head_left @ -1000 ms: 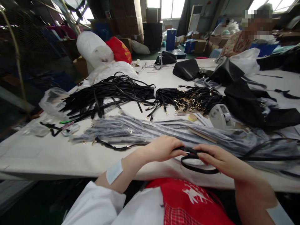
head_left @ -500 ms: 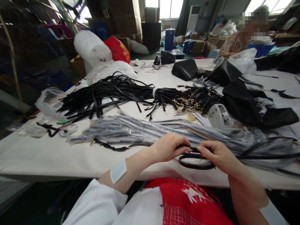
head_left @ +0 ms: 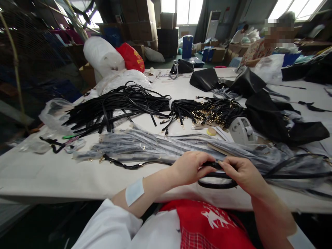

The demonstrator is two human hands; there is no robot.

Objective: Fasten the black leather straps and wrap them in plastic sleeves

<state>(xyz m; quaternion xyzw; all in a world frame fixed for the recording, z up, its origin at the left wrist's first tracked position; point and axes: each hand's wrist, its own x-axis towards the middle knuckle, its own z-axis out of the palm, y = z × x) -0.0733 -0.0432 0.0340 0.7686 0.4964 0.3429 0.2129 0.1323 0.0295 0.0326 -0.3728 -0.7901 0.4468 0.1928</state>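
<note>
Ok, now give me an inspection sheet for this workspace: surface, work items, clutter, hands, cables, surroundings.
Surface: white table, largely covered through its middle.
Work items: black strap held, part of it looped below the hands; loose strap bundle with gold-coloured clasps; plastic-wrapped straps nearer.
Clutter: crumpled clear plastic at left; black bag-like pieces toward the far right.
Hands: left hand and right hand pinch the strap, close together.
Cables: nothing seen on the table; pale cord hangs far left.
Surroundings: stacked cartons; co-worker beyond the table.
</note>
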